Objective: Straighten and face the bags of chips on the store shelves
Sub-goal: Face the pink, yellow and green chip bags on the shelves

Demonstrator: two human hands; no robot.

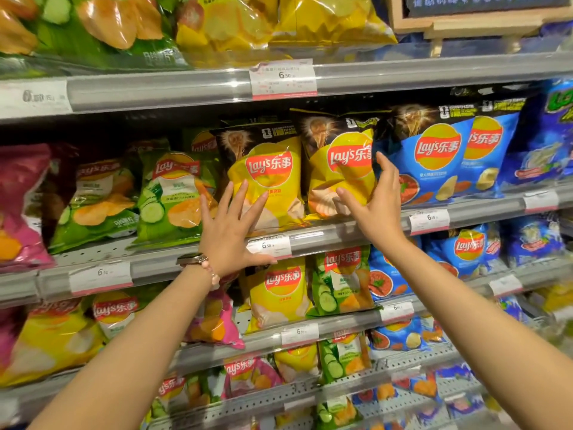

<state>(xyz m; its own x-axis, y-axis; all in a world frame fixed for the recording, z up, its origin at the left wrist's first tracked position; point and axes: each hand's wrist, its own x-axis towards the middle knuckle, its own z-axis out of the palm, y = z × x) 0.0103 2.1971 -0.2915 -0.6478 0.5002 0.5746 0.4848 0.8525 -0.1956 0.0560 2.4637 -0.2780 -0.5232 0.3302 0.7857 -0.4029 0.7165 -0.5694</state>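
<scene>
Straight, spread fingers (238, 193) of the left hand (231, 231) lie flat against the lower front of a yellow chip bag (273, 172), with its thumb down by the price tag (269, 246) on the shelf rail (341, 235). Just right of that bag, the right hand (376, 200) cups a second yellow bag (344, 162), fingers up its right edge, thumb across its front. Blue bags (434, 150) stand right of it, green bags (173, 193) left of the first. A watch (193, 259) circles the left wrist.
</scene>
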